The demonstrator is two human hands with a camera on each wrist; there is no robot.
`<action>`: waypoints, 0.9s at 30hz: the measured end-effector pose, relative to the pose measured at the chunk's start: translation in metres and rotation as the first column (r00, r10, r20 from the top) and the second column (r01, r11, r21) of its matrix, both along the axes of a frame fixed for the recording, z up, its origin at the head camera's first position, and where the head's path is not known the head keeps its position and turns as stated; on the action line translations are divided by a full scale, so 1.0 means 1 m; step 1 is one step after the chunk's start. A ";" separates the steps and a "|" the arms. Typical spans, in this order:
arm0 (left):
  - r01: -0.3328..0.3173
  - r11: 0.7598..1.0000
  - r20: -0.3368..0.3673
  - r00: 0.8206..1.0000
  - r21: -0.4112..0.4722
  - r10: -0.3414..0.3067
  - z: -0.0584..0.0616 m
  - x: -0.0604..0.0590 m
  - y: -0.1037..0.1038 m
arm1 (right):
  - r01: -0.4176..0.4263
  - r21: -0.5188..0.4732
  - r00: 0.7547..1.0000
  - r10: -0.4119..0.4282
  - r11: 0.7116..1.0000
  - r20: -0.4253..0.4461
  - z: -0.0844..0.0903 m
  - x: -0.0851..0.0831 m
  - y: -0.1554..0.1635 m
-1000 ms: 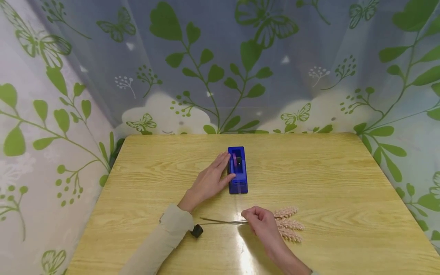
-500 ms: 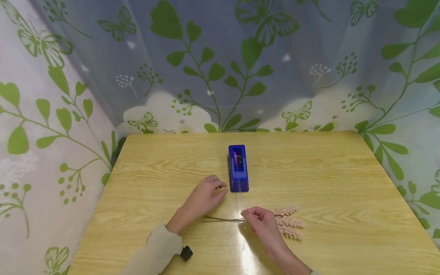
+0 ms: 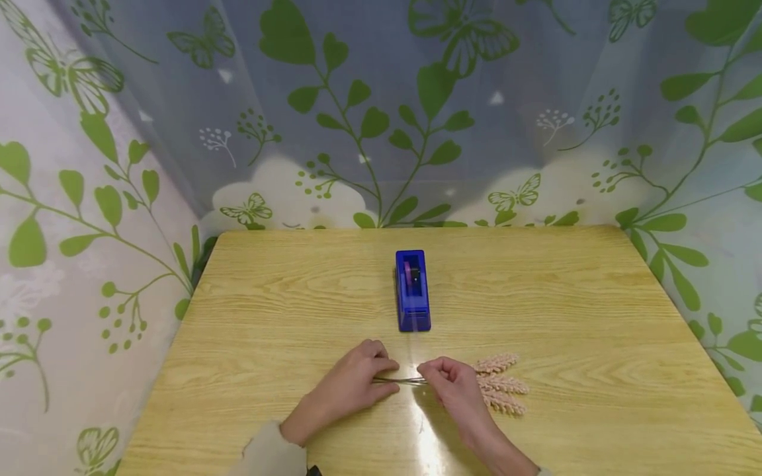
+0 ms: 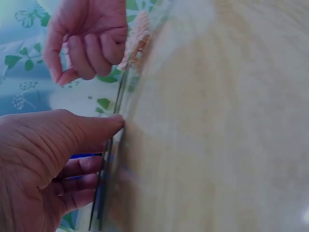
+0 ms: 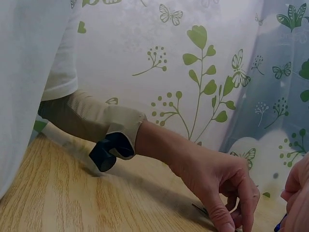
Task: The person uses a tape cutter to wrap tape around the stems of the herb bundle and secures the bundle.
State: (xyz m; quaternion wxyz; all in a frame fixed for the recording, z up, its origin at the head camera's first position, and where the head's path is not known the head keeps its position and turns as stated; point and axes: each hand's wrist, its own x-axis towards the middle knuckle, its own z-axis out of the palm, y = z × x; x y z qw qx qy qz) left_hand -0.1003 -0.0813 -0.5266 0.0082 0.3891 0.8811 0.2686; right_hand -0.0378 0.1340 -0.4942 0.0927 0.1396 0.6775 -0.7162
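A blue tape dispenser stands on the table with a faint clear strip of tape stretching from its front. My right hand pinches the end of this strip between thumb and index finger, above the stems. Beneath lie thin dark stems, whose pinkish wheat-like ears fan out right of that hand. My left hand is low at the stems' left part, thumb on one side and fingers on the other, a gap showing between them. In the left wrist view its thumb reaches the stems.
The wood-grain table is bordered by a hanging curtain with green leaves and butterflies at the back and sides. A black device sits at the left cuff.
My left hand has let go of the tape dispenser and come down toward me to the stems. The right hand stays in place with the tape.
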 end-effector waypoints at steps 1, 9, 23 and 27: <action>0.001 1.000 -0.020 1.000 0.012 -0.001 -0.002 0.001 0.001 | 0.000 -0.002 1.000 0.000 1.000 0.000 0.000 0.000 0.000; 0.002 0.997 -0.108 0.994 0.082 0.007 -0.010 0.008 0.007 | -0.001 -0.014 1.000 0.001 1.000 0.005 -0.001 0.000 0.000; -0.022 0.999 -0.132 0.991 0.027 0.025 -0.003 0.007 0.021 | 0.026 -0.024 1.000 -0.027 0.999 -0.008 0.001 0.001 -0.002; -0.034 0.999 -0.128 0.991 0.026 0.037 0.000 0.006 0.028 | 0.039 -0.032 0.999 -0.040 0.999 -0.006 0.000 0.001 -0.004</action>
